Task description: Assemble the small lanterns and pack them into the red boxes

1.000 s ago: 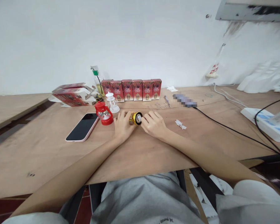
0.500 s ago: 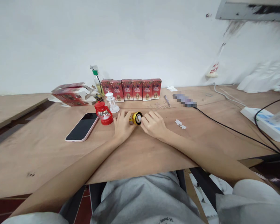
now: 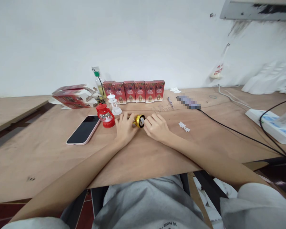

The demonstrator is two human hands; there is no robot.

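My left hand [image 3: 125,127] is closed around a gold miniature lantern [image 3: 139,121], which lies on its side with its base turned to the right. Inside the dark rim of that base a whitish part shows. My right hand [image 3: 156,127] is closed in a pinch right at the base opening; what its fingertips hold, if anything, is hidden. Left of my hands stand a red miniature lantern [image 3: 105,116] and a white miniature lantern [image 3: 114,105], both upright.
A phone [image 3: 83,130] lies at left. Several red boxes [image 3: 140,91] stand in a row behind, with flattened cartons [image 3: 72,97] and a bottle [image 3: 100,86] beside them. White plastic pieces [image 3: 184,126], a screwdriver-like tool [image 3: 170,102] and a power strip [image 3: 274,125] are at right.
Almost nothing differs. Both hands stay at the gold lantern, and the whitish part in its base looks slightly shifted.
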